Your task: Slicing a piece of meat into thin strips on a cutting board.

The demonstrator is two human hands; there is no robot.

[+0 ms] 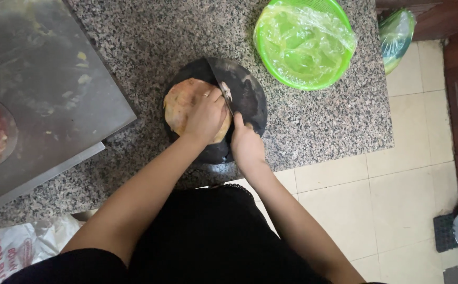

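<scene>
Pale raw meat piece [179, 105] lies on the dark round board [252, 110], mid surface [318, 131]. I judge it soft, slippery; left hand [205, 117] fingers pressed on top pin it, right hand [246, 144] fingers wrapped around the cleaver [223, 79].

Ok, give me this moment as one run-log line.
left hand: pressing pale round food | right hand: gripping cleaver, blade beside food | under: dark round board | nearby: green basket on granite counter

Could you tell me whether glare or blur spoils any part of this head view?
Head view: soft, even light; mild glare on the plastic-lined green basket and the steel tray; the left hand, right hand and cleaver look slightly soft.
</scene>
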